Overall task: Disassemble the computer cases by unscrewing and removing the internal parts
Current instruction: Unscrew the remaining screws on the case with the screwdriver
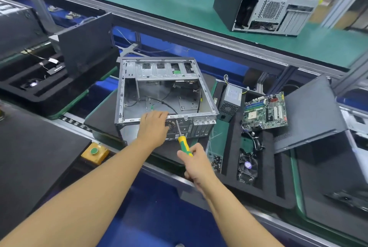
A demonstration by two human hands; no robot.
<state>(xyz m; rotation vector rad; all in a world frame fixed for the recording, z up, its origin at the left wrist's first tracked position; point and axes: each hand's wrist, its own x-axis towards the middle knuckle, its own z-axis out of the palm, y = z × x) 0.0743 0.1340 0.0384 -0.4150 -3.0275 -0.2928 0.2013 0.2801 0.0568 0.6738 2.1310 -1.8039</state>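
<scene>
Head view looks down on a computer case (199,115) lying on its side on a dark mat, open face up. Its perforated rear panel faces the person and its long axis runs away from them, with the drive bays at the far end. The shell is bare grey sheet steel, boxy, with punched slots along its rims. Thin black cables trail loosely across its floor.

The left hand (154,127) covers the rear fan grille, fingers hooked over the near top rim. The right hand (196,162) is wrapped round the handle of a screwdriver (184,144), so the two hands are apart, each clamped on its own thing. The handle is glossy green and yellow. The thin steel shaft slants up and away from the person, and its tip meets the rear panel just below the rim, right beside the left hand.

Right of the case a grey metal power supply (231,100) stands on end. Beyond it a green motherboard (265,111) lies flat on a black foam tray (266,193) cut with long slots. A black cooler fan (247,167) sits in one slot. A dark side panel (310,113) leans tilted over the tray's far side. A second case (266,9) sits on the green bench behind.
</scene>
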